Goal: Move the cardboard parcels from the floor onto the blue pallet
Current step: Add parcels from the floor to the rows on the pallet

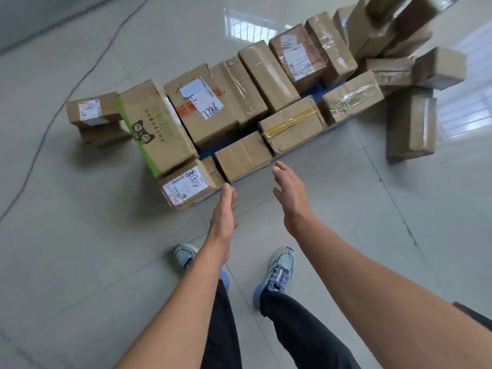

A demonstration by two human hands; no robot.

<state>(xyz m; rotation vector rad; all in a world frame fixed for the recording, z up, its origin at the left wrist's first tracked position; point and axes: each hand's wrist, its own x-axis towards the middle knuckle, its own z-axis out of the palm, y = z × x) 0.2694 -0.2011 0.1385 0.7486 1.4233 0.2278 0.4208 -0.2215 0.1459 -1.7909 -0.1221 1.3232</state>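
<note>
Several cardboard parcels cover the blue pallet (225, 141), of which only strips of blue show between them. A small plain parcel (243, 155) sits at its near edge, beside a labelled parcel (186, 186) and a box with a green stripe (154, 129). My left hand (223, 211) and my right hand (290, 194) are held out with straight fingers, palms facing each other, just short of the small plain parcel. Neither hand holds anything.
Two stacked parcels (93, 118) stand on the grey tiled floor left of the pallet. More parcels (411, 123) lie and lean on the floor at the right, with a taller pile (386, 25) behind. My shoes (277, 272) stand on the tiles before the pallet.
</note>
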